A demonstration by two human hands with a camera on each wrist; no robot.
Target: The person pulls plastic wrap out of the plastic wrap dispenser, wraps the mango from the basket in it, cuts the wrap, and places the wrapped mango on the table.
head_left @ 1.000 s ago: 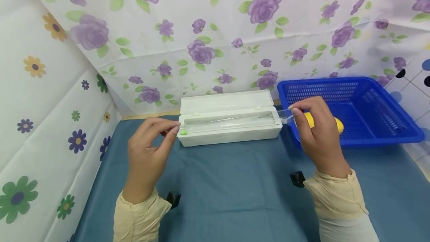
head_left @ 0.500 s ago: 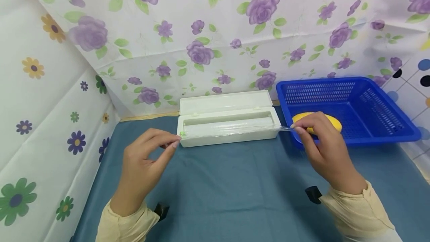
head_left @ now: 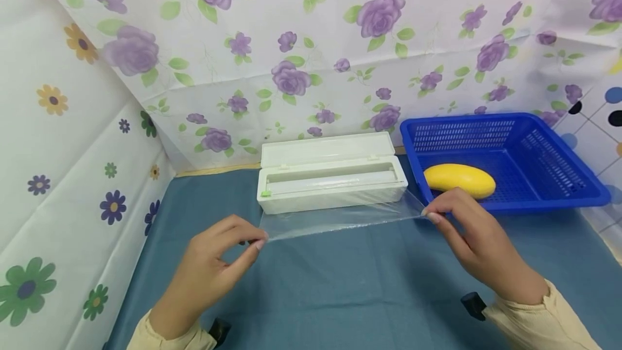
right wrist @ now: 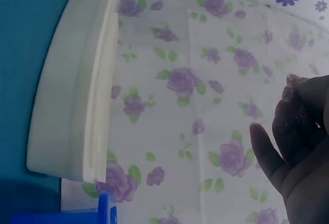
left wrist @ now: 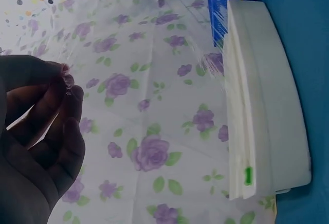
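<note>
A person draws a sheet of clear film (head_left: pixel 335 221) toward the near side of a cloth-covered table (head_left: pixel 340 290), the sheet spanning the center of the frame. The left hand (head_left: pixel 211 269), left of center, pinches one corner between thumb and fingers; the right hand (head_left: pixel 483 244), right of center, pinches the other, leaving the leading edge stretched slightly slantwise between them. Behind, the white box (head_left: pixel 332 199) stands with its lid (head_left: pixel 328 150) raised, the pale roll (head_left: pixel 332 181) visible inside and a green tab (head_left: pixel 265 194) at the left end of its front edge.

By appearances, the work is at an early stage: the box is open and a short length of film is out, lying over the front edge and seemingly joined to the roll. No cut shows, and the tab sits at one end, so severing the sheet appears to remain. At right, a yellow oblong object (head_left: pixel 459 179) lies unwrapped in the left part of a blue basket (head_left: pixel 534 177), untouched by either hand.
</note>
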